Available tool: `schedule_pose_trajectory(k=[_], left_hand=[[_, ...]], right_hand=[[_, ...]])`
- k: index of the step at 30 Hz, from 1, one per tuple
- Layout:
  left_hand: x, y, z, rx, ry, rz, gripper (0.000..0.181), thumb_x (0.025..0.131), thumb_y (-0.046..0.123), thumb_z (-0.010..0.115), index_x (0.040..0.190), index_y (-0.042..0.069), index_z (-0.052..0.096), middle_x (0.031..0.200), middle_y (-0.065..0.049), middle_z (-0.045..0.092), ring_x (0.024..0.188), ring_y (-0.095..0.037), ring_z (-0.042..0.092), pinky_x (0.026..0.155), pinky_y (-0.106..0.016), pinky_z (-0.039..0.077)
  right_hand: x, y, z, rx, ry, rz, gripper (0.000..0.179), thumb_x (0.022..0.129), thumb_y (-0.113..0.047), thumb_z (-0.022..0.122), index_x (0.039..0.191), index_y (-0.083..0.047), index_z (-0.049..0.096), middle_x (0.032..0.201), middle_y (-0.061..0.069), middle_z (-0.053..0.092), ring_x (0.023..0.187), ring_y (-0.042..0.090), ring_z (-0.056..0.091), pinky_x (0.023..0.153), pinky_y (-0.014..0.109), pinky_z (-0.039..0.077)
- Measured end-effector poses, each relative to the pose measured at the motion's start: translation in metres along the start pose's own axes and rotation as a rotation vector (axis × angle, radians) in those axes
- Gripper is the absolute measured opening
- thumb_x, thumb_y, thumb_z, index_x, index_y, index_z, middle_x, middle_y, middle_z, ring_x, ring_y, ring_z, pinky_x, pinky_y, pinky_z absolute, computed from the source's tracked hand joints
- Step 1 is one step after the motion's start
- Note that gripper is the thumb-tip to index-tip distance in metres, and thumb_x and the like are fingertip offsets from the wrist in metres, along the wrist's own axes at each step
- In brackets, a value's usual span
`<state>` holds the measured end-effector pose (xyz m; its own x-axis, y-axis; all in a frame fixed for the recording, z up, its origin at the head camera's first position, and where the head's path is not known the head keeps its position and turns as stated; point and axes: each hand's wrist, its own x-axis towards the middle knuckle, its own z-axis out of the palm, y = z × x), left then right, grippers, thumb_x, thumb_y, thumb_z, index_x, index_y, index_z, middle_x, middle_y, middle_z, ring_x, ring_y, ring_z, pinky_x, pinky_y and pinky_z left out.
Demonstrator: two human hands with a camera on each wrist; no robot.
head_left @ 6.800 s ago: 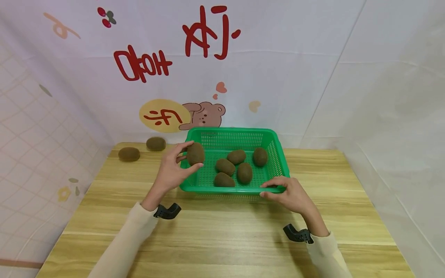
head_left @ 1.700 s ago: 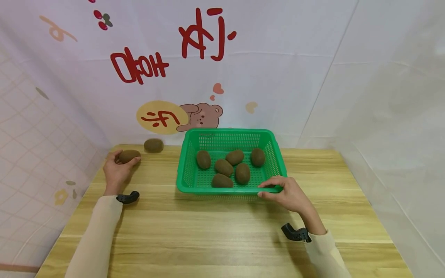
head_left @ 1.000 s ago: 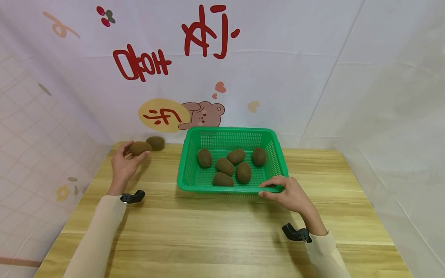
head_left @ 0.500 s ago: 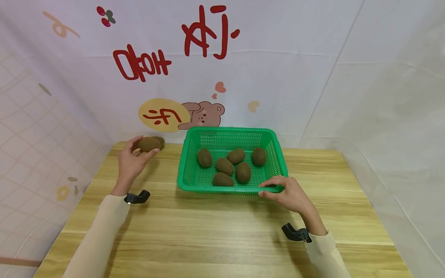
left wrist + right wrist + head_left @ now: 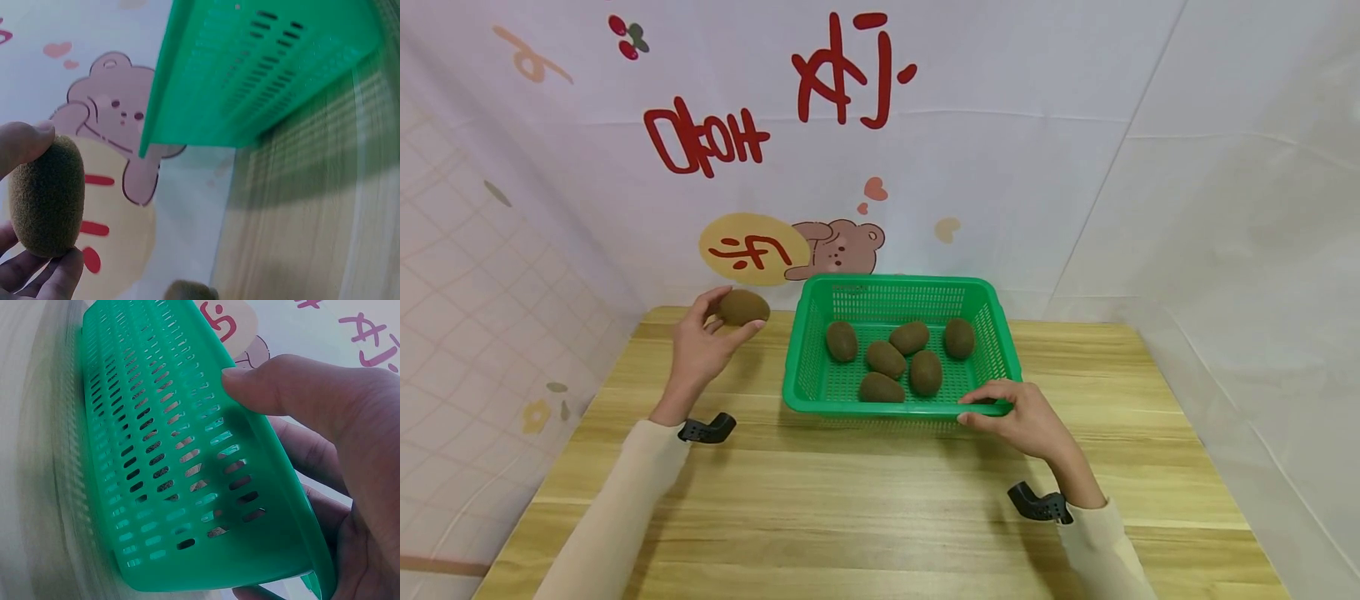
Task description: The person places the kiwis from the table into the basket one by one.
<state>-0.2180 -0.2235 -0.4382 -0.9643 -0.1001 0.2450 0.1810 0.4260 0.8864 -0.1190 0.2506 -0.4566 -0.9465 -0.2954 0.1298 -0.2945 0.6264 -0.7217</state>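
My left hand (image 5: pixel 702 340) holds a brown, fuzzy kiwi (image 5: pixel 744 307) between thumb and fingers, raised above the table left of the green basket (image 5: pixel 880 407). In the left wrist view the same kiwi (image 5: pixel 47 197) is gripped at its two ends. A second kiwi (image 5: pixel 189 289) peeks in at the bottom of that view; in the head view the held one hides it. With thumb outside and fingers inside, my right hand (image 5: pixel 1026 421) grips the basket's front rim near its right corner. Several kiwis, one of them a kiwi (image 5: pixel 926 372) near the middle, lie apart or touching on the basket floor.
The basket stands on a wooden table (image 5: pixel 880 508), close to the back wall cloth (image 5: pixel 1000 192) printed with red characters and a bear. Cloth also hangs at left and right. A black wrist mount (image 5: pixel 709 428) sticks out from each sleeve.
A kiwi once held over the basket now lies inside it. My left hand took another from the table's back left, lifted it and moved right. The right hand kept its grip.
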Motion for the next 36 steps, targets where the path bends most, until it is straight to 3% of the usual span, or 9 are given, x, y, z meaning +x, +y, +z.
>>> schedule_pose_trajectory(k=[7,15,25,36], left_hand=[[-0.002,0.016,0.008,-0.007,-0.022,0.081,0.076,0.084,0.019,0.087,0.151,0.011,0.05,0.151,-0.01,0.052,0.138,-0.027,0.051,0.113,-0.051,0.045],[-0.008,0.033,0.017,-0.035,-0.068,0.145,0.075,0.083,0.018,0.088,0.149,0.012,0.052,0.145,-0.009,0.058,0.131,-0.024,0.057,0.106,-0.029,0.051],[-0.015,0.045,0.03,-0.018,-0.136,0.19,0.077,0.081,0.017,0.09,0.148,0.011,0.053,0.143,-0.01,0.058,0.131,-0.025,0.057,0.107,-0.04,0.05],[-0.026,0.053,0.043,-0.041,-0.187,0.288,0.075,0.077,0.012,0.091,0.144,0.013,0.057,0.139,-0.008,0.062,0.127,-0.022,0.059,0.103,-0.038,0.054]], right_hand=[[0.0,0.001,0.0,0.001,-0.003,-0.001,0.022,0.086,-0.038,0.084,0.103,-0.024,0.082,0.101,-0.003,0.076,0.1,0.021,0.067,0.085,0.031,0.054],[0.001,0.0,-0.001,-0.012,0.004,-0.005,0.021,0.086,-0.038,0.084,0.103,-0.026,0.082,0.1,-0.009,0.075,0.098,0.013,0.065,0.085,0.03,0.054],[0.0,0.0,-0.001,-0.005,-0.002,0.01,0.023,0.086,-0.038,0.084,0.103,-0.024,0.082,0.101,-0.004,0.076,0.1,0.02,0.066,0.085,0.03,0.054],[0.0,0.003,0.001,-0.005,0.001,0.003,0.02,0.086,-0.038,0.084,0.103,-0.027,0.082,0.101,-0.007,0.076,0.099,0.017,0.066,0.085,0.029,0.054]])
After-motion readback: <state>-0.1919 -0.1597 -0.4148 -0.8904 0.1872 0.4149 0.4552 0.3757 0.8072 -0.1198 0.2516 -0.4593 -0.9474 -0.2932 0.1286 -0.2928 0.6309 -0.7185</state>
